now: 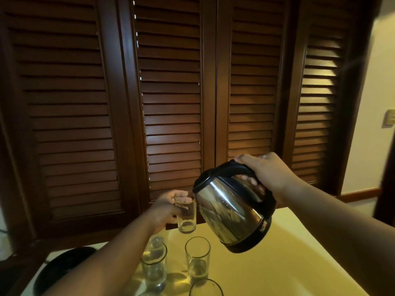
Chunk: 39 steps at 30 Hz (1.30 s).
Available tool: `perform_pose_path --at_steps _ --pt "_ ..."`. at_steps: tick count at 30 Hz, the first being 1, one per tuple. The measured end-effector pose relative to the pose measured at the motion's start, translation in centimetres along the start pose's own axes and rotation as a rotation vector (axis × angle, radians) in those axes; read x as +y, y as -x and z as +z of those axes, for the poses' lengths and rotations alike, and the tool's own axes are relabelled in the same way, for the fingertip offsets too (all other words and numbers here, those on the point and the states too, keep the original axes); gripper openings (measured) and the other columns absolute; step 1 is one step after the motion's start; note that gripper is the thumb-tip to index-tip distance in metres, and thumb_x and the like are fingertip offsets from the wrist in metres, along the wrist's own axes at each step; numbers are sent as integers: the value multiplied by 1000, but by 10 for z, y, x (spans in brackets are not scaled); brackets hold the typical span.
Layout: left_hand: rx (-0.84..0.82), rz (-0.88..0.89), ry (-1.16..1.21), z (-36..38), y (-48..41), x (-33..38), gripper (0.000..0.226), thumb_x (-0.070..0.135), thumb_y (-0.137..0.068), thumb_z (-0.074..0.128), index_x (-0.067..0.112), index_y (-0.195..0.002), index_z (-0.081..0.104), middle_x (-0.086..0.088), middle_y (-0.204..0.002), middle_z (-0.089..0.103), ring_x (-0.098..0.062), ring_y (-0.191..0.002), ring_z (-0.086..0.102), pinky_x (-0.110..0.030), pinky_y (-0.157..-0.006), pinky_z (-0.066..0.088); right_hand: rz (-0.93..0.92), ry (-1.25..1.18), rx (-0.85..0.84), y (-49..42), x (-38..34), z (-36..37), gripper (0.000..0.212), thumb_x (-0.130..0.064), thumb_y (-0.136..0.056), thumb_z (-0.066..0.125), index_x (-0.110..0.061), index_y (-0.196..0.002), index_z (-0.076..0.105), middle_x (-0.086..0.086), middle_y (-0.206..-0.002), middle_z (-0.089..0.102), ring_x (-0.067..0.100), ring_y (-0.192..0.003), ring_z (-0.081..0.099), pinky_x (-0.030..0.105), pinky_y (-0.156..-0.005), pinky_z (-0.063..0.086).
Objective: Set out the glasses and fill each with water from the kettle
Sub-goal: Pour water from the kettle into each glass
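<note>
**Tilting the steel kettle toward a held glass**

A black kettle base is lying at the tabletop's left edge. The left hand is wrapping its fingers round the glass, raised over the far edge. The right hand is gripping the kettle's handle.

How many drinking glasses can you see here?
5 clear tumblers: one in the left hand, two beside the forearm, one on the pale table, one at the bottom edge. The forearm may hide more.
</note>
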State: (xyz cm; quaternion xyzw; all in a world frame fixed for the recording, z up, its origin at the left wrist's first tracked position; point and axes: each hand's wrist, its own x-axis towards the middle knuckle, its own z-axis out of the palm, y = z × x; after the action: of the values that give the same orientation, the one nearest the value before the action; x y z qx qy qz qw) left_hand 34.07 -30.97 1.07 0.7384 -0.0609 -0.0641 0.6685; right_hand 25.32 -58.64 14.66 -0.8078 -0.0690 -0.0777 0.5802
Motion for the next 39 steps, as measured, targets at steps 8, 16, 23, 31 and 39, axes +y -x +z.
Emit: perform_pose_path --at_steps 8,16,23,31,39 --pt "-4 -23 -22 -2 1 -7 72 11 -58 89 25 -126 67 -6 -117 77 -30 -114 71 -60 -99 54 25 47 -32 -5 -11 6 45 -47 -94 67 -11 -67 70 2 -51 54 14 -40 44 24 -46 39" --pt "37 -12 -47 0 1 -6 60 -3 -73 81 25 -124 68 -5 -111 78 -27 -108 73 -58 -99 55 23 75 -11 -10 -17 7 43 -49 -92 69 -10 -73 71 1 -52 56 11 -38 46 23 -45 41" --pt "43 -32 -61 3 -2 -6 53 -4 -78 77 24 -122 68 -6 -112 78 -28 -110 72 -56 -98 55 2 127 11 -12 -21 11 42 -49 -91 70 -11 -72 72 2 -55 60 12 -43 50 23 -49 44" --pt "35 -31 -49 2 1 -7 56 -9 -74 79 21 -121 69 -5 -110 78 -28 -111 70 -56 -99 54 -1 139 16 -12 -24 17 39 -46 -91 71 -10 -77 75 6 -64 65 24 -66 59 26 -59 47" --pt "29 -26 -51 0 1 -11 54 -4 -75 79 20 -122 68 -5 -112 78 -27 -113 70 -55 -101 53 0 165 26 -20 -21 20 42 -48 -90 71 -8 -80 76 3 -58 63 14 -48 53 24 -49 44"
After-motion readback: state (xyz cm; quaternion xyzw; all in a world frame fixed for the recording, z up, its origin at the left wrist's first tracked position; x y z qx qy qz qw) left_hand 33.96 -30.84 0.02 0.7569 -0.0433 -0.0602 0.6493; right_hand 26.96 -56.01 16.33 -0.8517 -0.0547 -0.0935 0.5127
